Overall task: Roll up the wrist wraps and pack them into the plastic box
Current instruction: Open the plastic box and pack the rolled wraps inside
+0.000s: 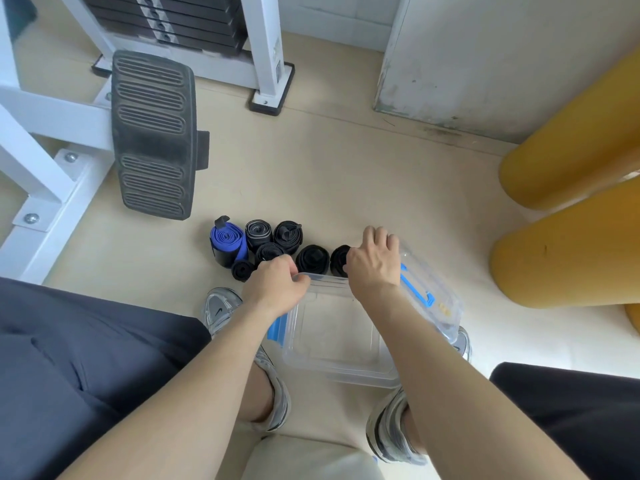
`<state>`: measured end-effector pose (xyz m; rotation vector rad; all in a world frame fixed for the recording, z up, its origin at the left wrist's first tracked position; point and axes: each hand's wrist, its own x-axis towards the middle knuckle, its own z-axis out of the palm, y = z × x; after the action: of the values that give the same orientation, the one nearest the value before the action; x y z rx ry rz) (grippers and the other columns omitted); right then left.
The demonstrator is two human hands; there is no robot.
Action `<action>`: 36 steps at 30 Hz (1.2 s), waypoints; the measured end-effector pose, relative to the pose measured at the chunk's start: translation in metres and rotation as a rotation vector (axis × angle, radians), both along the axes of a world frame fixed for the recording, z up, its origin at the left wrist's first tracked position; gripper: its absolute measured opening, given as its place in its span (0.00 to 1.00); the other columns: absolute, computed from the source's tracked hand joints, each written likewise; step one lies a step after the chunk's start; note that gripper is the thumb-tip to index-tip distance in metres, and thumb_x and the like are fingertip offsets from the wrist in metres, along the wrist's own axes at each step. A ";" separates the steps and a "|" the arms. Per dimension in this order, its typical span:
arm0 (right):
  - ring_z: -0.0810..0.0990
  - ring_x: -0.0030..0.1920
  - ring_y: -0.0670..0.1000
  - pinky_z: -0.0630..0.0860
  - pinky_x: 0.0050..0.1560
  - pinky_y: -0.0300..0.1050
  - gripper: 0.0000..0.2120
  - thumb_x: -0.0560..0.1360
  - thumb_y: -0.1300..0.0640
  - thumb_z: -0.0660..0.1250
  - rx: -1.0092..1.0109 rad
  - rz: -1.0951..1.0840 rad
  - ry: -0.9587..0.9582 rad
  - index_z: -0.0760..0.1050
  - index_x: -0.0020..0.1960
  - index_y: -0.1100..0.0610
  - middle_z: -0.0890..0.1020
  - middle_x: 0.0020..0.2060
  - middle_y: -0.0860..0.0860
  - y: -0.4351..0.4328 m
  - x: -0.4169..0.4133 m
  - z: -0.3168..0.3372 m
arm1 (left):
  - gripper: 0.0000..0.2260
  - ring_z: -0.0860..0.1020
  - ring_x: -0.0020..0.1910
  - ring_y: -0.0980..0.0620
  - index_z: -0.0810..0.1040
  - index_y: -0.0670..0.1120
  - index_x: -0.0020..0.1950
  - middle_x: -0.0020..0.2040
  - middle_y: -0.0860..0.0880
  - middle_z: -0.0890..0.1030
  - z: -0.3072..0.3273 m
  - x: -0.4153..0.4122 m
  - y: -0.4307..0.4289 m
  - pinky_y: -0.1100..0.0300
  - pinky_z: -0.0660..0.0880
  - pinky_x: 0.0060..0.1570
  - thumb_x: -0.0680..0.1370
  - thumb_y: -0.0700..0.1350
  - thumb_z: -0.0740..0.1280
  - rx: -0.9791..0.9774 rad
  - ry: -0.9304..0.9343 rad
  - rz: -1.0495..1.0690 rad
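A clear plastic box point(332, 341) with blue latches stands open and empty on the floor between my feet. Its clear lid point(433, 299) with a blue clip tilts off the right side. My left hand point(277, 285) grips the box's far left rim. My right hand point(375, 261) grips the lid's far edge, fingers curled over it. Just beyond the box, several rolled wrist wraps sit on the floor: a blue one point(227, 244) at the left, a grey-edged one point(258, 233), and black ones point(311, 259). One black roll is partly hidden behind my right hand.
A white weight machine frame point(52, 188) with a black ribbed foot plate point(152, 136) stands at the left. Yellow padded cylinders point(568, 237) lie at the right. A white wall corner point(450, 81) is beyond. My shoes point(221, 310) flank the box on beige floor.
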<state>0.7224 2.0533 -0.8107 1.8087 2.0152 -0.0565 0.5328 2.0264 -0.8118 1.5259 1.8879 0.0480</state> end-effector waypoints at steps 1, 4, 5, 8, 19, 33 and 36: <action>0.70 0.60 0.59 0.66 0.61 0.52 0.06 0.81 0.49 0.69 -0.010 0.003 -0.021 0.83 0.56 0.45 0.73 0.58 0.54 0.001 -0.002 0.000 | 0.05 0.83 0.45 0.47 0.81 0.53 0.49 0.43 0.53 0.84 0.001 0.002 0.001 0.51 0.82 0.46 0.79 0.52 0.67 0.008 0.002 -0.007; 0.69 0.63 0.60 0.65 0.65 0.53 0.09 0.80 0.54 0.68 -0.060 -0.001 -0.061 0.83 0.58 0.46 0.73 0.61 0.55 0.005 -0.003 -0.002 | 0.05 0.82 0.48 0.46 0.81 0.54 0.51 0.45 0.54 0.84 0.001 0.005 0.002 0.52 0.81 0.47 0.80 0.51 0.66 0.005 -0.011 -0.029; 0.69 0.64 0.61 0.65 0.66 0.54 0.11 0.79 0.56 0.68 -0.074 -0.002 -0.051 0.82 0.59 0.47 0.73 0.62 0.56 0.006 -0.003 -0.002 | 0.06 0.82 0.48 0.46 0.82 0.54 0.52 0.45 0.54 0.83 0.001 0.006 0.002 0.52 0.80 0.46 0.80 0.51 0.66 0.000 -0.014 -0.035; 0.69 0.62 0.61 0.66 0.63 0.53 0.09 0.79 0.57 0.68 -0.067 -0.020 0.022 0.82 0.57 0.50 0.73 0.61 0.56 0.008 -0.002 -0.002 | 0.07 0.83 0.48 0.45 0.83 0.53 0.54 0.46 0.53 0.84 0.000 0.005 0.001 0.53 0.80 0.47 0.81 0.51 0.65 -0.018 -0.017 -0.041; 0.81 0.58 0.63 0.68 0.48 0.49 0.14 0.83 0.54 0.73 -0.153 -0.029 0.351 0.74 0.62 0.61 0.80 0.58 0.59 0.019 -0.005 0.001 | 0.13 0.83 0.57 0.44 0.82 0.49 0.66 0.60 0.48 0.85 0.005 0.003 -0.007 0.50 0.82 0.56 0.83 0.47 0.65 0.009 -0.048 -0.067; 0.76 0.67 0.56 0.65 0.66 0.51 0.24 0.74 0.41 0.76 -0.218 0.046 -0.036 0.76 0.66 0.48 0.83 0.60 0.50 0.050 -0.020 -0.027 | 0.15 0.81 0.64 0.42 0.81 0.46 0.71 0.64 0.44 0.84 -0.009 -0.008 -0.005 0.47 0.80 0.65 0.86 0.40 0.64 -0.026 -0.101 -0.119; 0.79 0.62 0.57 0.68 0.64 0.51 0.18 0.75 0.53 0.73 -0.197 0.017 0.052 0.76 0.63 0.52 0.83 0.57 0.52 0.051 -0.014 -0.030 | 0.13 0.82 0.62 0.43 0.82 0.46 0.69 0.62 0.44 0.84 -0.010 -0.011 -0.002 0.47 0.80 0.64 0.86 0.40 0.65 -0.044 -0.118 -0.131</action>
<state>0.7082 2.1043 -0.8408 1.6826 1.9837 -0.2903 0.5218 2.0245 -0.8221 1.5785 1.6835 0.0365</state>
